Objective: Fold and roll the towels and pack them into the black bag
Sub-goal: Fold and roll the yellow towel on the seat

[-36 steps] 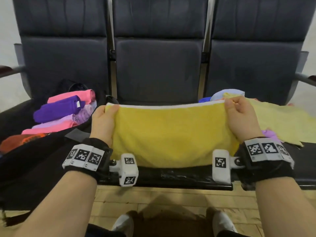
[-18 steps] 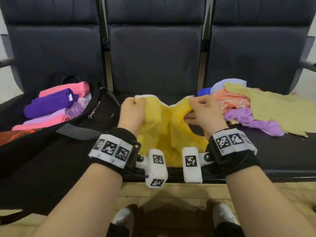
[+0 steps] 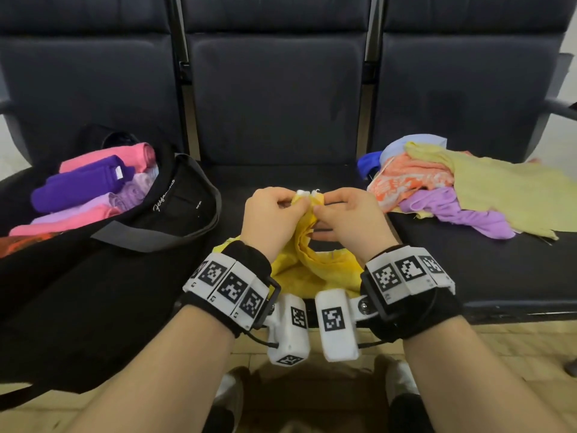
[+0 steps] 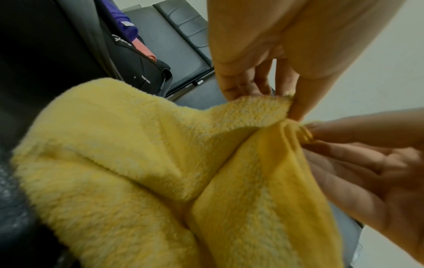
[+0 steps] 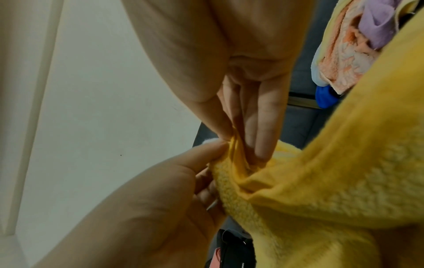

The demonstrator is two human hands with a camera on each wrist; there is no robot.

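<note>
A fluffy yellow towel [image 3: 312, 267] hangs doubled over the front of the middle seat. My left hand [image 3: 292, 204] and right hand [image 3: 324, 204] meet above it, each pinching a top corner with its white edge, and the two corners touch. In the left wrist view my left hand [image 4: 288, 103] pinches the yellow towel [image 4: 137, 163] between thumb and fingers. In the right wrist view my right hand [image 5: 238, 137] pinches the towel [image 5: 321, 181] against the left hand's thumb. The black bag [image 3: 175, 214] lies open on the left seat with rolled pink [image 3: 125, 154] and purple [image 3: 81, 185] towels inside.
A loose pile of unfolded towels [image 3: 437, 189] in orange, lilac, blue and pale yellow covers the right seat. Dark seat backs [image 3: 274, 98] stand right behind. A grey bag strap [image 3: 150, 239] lies across the seat edge. The floor and my shoes are below.
My hands held the towel spread wide by its top corners, then moved toward each other. The corners now meet in the middle and the towel hangs folded in half.
</note>
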